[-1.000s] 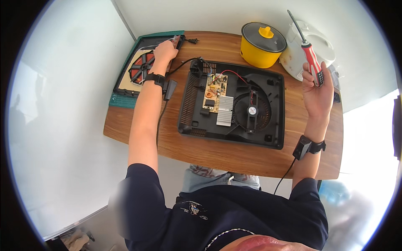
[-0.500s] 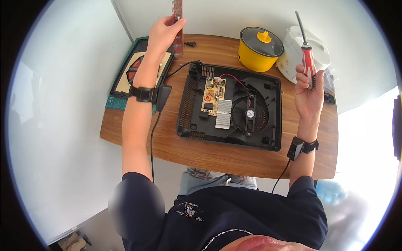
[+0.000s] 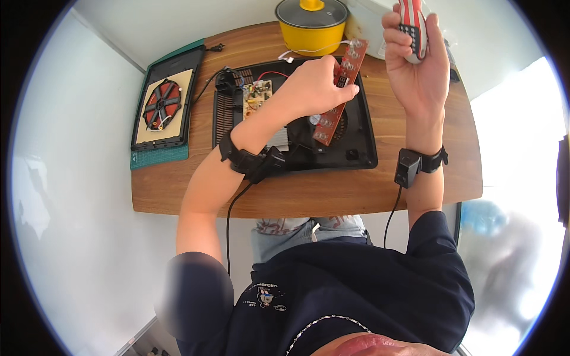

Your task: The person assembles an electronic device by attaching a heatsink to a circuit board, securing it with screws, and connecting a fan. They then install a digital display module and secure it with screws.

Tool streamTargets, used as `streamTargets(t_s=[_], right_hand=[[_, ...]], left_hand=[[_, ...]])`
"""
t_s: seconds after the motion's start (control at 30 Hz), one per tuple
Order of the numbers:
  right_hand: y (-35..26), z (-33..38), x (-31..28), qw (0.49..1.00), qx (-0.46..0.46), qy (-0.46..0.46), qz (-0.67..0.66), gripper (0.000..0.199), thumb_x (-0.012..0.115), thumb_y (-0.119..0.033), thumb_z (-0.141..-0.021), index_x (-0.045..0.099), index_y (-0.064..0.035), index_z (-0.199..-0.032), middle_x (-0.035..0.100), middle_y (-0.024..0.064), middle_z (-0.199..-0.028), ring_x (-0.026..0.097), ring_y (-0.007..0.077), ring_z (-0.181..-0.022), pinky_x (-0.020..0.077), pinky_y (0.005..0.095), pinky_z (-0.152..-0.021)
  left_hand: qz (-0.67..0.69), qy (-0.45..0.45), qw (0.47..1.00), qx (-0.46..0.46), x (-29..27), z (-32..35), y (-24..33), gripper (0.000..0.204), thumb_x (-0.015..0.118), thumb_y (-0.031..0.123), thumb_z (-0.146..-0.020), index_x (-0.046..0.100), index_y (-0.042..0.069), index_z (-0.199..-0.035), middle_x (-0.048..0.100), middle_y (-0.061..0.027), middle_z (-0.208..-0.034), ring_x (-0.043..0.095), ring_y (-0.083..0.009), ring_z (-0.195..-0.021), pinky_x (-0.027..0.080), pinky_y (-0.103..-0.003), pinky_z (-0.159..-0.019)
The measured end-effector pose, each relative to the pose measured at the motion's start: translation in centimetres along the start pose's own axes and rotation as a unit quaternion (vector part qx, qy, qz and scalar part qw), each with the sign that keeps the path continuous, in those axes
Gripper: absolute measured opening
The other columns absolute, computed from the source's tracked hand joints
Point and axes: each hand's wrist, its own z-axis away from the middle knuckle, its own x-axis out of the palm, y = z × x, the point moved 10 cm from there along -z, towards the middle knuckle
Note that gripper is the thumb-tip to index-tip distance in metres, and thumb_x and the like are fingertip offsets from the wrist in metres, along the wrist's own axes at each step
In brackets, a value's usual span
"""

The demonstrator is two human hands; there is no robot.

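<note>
Pinched in my left hand [image 3: 317,86] is a long reddish-brown circuit board [image 3: 324,132] with clear round parts along it. A white lead with a small plug [image 3: 288,59] trails from its upper end. The board is held above a black appliance base [image 3: 362,142], hiding much of the fan there. Inside the base, a tan circuit board [image 3: 256,95] and a ribbed silver heat sink [image 3: 278,141] show past my forearm. My right hand [image 3: 418,68] is wrapped round a red and white screwdriver [image 3: 414,29], raised at the right; its shaft is out of the picture.
At the left, a black panel [image 3: 183,127] with a cream sheet and a round red-and-black coil [image 3: 162,105] lies on a green cutting mat [image 3: 159,159]. A yellow pot [image 3: 312,37] and a white appliance [image 3: 365,26] stand at the back of the wooden table [image 3: 285,199].
My left hand has brought the circuit board from the back left to above the black base. My right hand, with the screwdriver, appears higher in the picture. The whole view has shifted too.
</note>
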Motion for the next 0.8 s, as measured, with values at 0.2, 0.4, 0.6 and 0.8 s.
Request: streamTargets(t_s=[0.2,0.4,0.6,0.8], right_hand=[[-2.0,0.4,0.5,0.996,-0.068,0.053,0.023,0.038,0.045,-0.034,-0.115,0.054,0.0019,-0.12,0.065,0.0151,-0.101,0.063,0.014,-0.074,0.0588,0.0207,-0.06],[-2.5,0.5,0.9,0.996,-0.07,0.043,0.03,0.036,0.047,-0.032,-0.114,0.054,0.0033,-0.119,0.065,0.0141,-0.097,0.064,0.0136,-0.075,0.0597,0.0212,-0.06],[-2.7,0.4,0.2,0.991,-0.093,0.052,0.077,0.032,0.048,-0.027,-0.114,0.054,0.0041,-0.118,0.066,0.0126,-0.095,0.066,0.012,-0.072,0.0608,0.0207,-0.06],[-3.3,0.3,-0.5,0.989,-0.107,0.055,0.084,0.031,0.049,-0.026,-0.113,0.054,0.0042,-0.117,0.066,0.0121,-0.095,0.066,0.0116,-0.071,0.0605,0.0207,-0.059]], left_hand=[[-0.15,-0.019,0.989,-0.007,3.2,-1.2,-0.4,0.067,0.075,0.047,-0.089,0.059,-0.014,-0.112,0.072,-0.0296,-0.093,0.074,-0.0414,-0.091,0.059,-0.044,-0.08],[-0.184,-0.023,0.982,-0.021,5.2,-1.8,-1.3,0.067,0.07,0.044,-0.093,0.05,-0.018,-0.109,0.071,-0.0352,-0.088,0.073,-0.0472,-0.087,0.061,-0.048,-0.078],[-0.229,-0.003,0.973,-0.02,5.0,-1.8,-1.0,0.064,0.067,0.039,-0.097,0.048,-0.016,-0.123,0.072,-0.033,-0.091,0.073,-0.0473,-0.091,0.06,-0.051,-0.081],[-0.204,-0.026,0.972,0.11,3.3,1.9,1.2,0.036,0.071,0.029,-0.096,0.064,0.007,-0.123,0.071,-0.013,-0.102,0.069,-0.0353,-0.096,0.054,-0.045,-0.085]])
